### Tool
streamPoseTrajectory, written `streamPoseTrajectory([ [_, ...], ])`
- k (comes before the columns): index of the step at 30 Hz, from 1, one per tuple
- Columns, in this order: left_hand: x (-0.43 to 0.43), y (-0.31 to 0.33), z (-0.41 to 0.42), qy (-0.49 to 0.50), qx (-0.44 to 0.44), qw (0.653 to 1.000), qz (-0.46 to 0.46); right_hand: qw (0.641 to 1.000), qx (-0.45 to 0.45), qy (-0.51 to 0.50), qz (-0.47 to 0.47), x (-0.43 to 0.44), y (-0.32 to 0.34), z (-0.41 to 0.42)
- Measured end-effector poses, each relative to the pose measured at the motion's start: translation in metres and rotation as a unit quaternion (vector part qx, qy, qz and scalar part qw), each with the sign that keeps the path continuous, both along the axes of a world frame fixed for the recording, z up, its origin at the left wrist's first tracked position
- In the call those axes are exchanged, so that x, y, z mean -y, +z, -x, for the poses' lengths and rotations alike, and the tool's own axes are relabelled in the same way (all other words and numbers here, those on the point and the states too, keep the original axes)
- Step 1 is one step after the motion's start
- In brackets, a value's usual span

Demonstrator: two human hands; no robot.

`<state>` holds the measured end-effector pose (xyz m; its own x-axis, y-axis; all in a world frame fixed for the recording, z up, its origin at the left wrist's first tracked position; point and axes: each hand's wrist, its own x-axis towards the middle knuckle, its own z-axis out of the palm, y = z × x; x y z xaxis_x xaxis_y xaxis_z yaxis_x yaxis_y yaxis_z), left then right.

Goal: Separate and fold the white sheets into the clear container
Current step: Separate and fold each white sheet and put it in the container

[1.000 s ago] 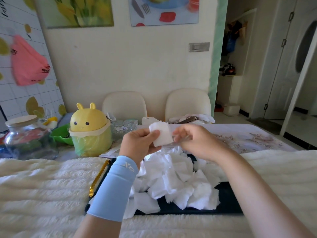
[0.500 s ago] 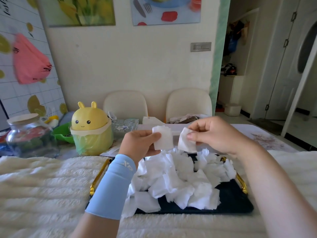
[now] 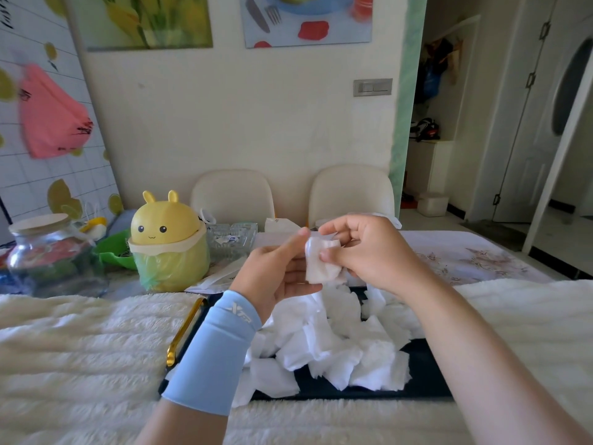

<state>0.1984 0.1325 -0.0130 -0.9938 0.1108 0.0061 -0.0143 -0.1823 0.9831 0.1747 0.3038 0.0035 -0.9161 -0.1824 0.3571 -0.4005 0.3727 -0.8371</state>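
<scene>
Both hands hold a small white sheet (image 3: 319, 263) up above the pile. My left hand (image 3: 279, 271), with a light blue sleeve on the wrist, pinches its left side between thumb and fingers. My right hand (image 3: 369, 252) pinches its right side, and the sheet is bunched between them. Below lies a heap of loose white sheets (image 3: 333, 345) on a dark tray (image 3: 426, 374) with gold handles. A clear glass container (image 3: 232, 237) stands on the table behind my left hand, partly hidden.
A yellow bunny-shaped bin (image 3: 168, 242) stands left of centre. A lidded glass jar (image 3: 48, 255) and a green basket (image 3: 115, 248) sit at far left. The tray rests on a fluffy white cover (image 3: 80, 348). Two cream chairs (image 3: 232, 195) stand behind the table.
The two hands held separate white pieces apart half a second ago. They have come together, and both now pinch one bunched sheet.
</scene>
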Motion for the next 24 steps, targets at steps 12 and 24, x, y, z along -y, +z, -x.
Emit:
streamPoseTrajectory([
  [12,0.0061,-0.0034,0.0017,0.023,-0.008,1.0,0.014,0.971,0.171,0.051,0.161,-0.0038,-0.0063,0.0045],
  [24,0.0057,-0.0015,0.0019,0.074,0.012,0.995,-0.061,0.933,0.26,0.071,0.236,-0.0061,-0.0053,0.0064],
])
